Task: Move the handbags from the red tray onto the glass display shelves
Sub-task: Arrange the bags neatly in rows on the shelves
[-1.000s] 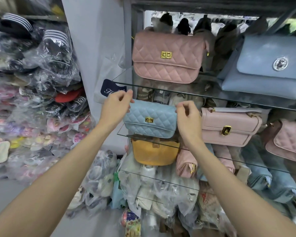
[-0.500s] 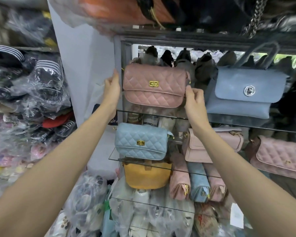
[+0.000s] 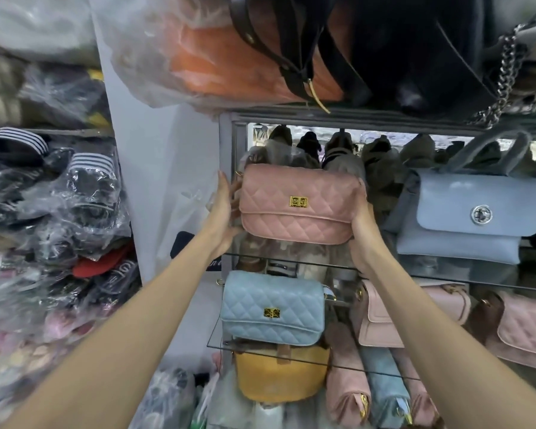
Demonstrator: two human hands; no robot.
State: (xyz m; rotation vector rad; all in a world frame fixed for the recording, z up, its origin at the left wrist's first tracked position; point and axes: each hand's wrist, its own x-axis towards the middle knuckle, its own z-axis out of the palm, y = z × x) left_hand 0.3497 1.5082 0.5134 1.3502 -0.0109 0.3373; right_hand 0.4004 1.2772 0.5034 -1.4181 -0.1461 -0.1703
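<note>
One pink handbag (image 3: 300, 221), clasp forward, lengthwise left-right.

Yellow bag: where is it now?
Head view, low centre: the yellow bag sits directly below the blue quilted bag, one shelf down.

Pink quilted handbag (image 3: 300, 205), gold clasp, mid-frame. Left grip (image 3: 226, 209) flat against its 9 o'clock end; right grip (image 3: 364, 233) wraps its 4 o'clock corner. Light-blue quilted handbag (image 3: 273, 308) at 6 o'clock, on glass shelf (image 3: 217, 343).

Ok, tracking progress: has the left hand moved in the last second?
Yes: left hand rose from the blue quilted bag to the pink quilted bag above.
</note>
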